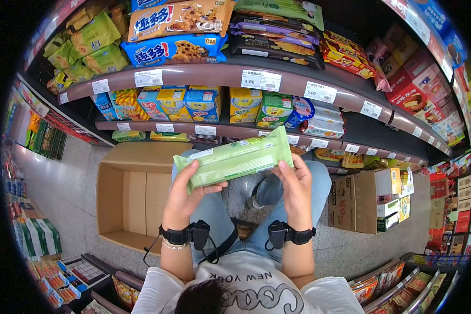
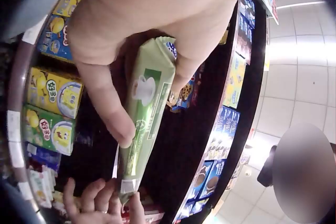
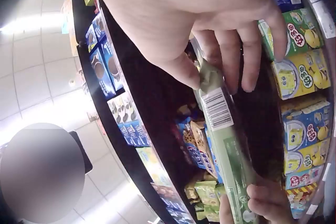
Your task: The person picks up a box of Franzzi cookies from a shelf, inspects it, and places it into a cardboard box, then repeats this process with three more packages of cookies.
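Note:
A long, light green snack packet (image 1: 235,161) with crimped ends is held up between both hands over the person's lap. My left hand (image 1: 182,191) grips its left end, thumb on the near face and fingers behind. At the other end my right hand (image 1: 296,180) pinches the packet near the crimped corner. In the left wrist view a cup picture shows on the green packet (image 2: 149,98), with the left thumb along one side. The right wrist view shows a barcode on the packet (image 3: 220,113) near the right thumb.
An open cardboard box (image 1: 123,201) stands on the floor at left; another carton (image 1: 353,204) with small boxes is at right. Ahead, the upper shelf holds blue cookie packs (image 1: 175,49) and stacked biscuit packets (image 1: 277,39). Small yellow boxes (image 1: 245,106) line the shelf below.

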